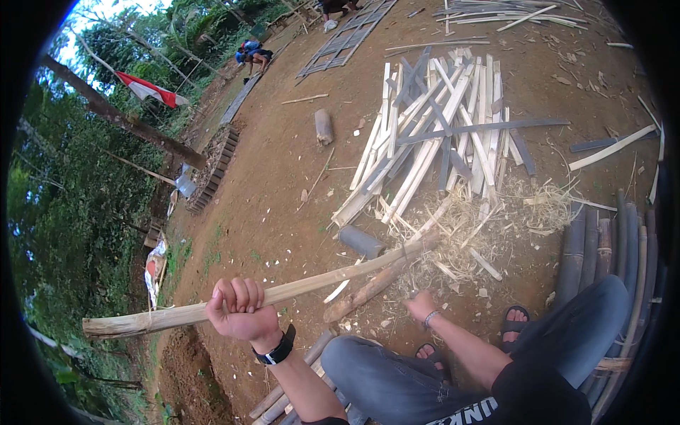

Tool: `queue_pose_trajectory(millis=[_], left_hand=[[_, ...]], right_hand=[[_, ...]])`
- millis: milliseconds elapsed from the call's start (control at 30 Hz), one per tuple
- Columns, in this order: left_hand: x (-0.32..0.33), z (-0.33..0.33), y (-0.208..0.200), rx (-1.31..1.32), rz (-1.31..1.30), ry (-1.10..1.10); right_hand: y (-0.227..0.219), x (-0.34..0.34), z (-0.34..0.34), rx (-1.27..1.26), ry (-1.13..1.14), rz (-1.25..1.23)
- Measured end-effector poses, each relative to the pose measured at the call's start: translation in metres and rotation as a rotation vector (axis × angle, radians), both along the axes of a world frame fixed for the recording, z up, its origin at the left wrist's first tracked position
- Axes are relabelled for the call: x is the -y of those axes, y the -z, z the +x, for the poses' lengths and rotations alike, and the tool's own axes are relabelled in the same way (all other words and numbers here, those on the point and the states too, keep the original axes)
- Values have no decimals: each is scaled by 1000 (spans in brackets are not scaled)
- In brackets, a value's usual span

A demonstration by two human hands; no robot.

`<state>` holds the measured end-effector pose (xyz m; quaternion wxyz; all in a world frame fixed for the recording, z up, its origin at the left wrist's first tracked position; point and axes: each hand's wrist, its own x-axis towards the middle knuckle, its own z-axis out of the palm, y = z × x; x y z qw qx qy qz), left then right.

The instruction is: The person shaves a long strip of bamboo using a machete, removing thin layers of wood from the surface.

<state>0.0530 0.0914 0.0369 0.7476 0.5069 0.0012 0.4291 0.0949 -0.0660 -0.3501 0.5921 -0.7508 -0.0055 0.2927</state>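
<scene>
My left hand [244,310], with a dark watch on its wrist, is wrapped round a long split bamboo strip [322,280]. The strip slants from the left up to the shavings, its far end lying over a short wooden log [372,289] on the ground. Low in front of my knees, my right hand [421,305] is closed beside the log, a bracelet at its wrist. What it grips is too small and dark to make out. Pale curled shavings [464,244] lie heaped around the strip's far end.
A pile of split bamboo slats [453,120] lies ahead, with a dark bamboo piece [361,241] nearer. Bamboo poles [591,244] are stacked at my right. Farther off are a short log [324,127], a slatted bamboo panel [346,39] and a crouching person [253,55].
</scene>
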Motion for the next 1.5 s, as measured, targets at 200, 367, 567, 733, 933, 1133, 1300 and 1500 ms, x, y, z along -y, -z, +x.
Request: queue_pose_trajectory(millis=[200,367,567,733,933,1133,1300,1500], left_hand=[[-3,0,5,-17,55,63],[9,-16,4,-15,126,107],[21,-27,13,34,112,174],[23,-29,10,28,220,286],[31,-33,13,42,233,297],[40,-38,17,68,239,298],[33,-41,14,66,257,391],[27,-36,7,115,332,592]], right_hand=[[-128,-1,-41,226,-170,172],[-84,23,-35,-189,-124,57],[-163,22,-76,133,-202,260],[-116,40,-62,-60,-161,146],[-135,29,-91,176,-143,158],[-92,45,-62,-133,-20,180],[-149,39,-89,122,-128,204],[-124,46,-56,-231,-31,234]])
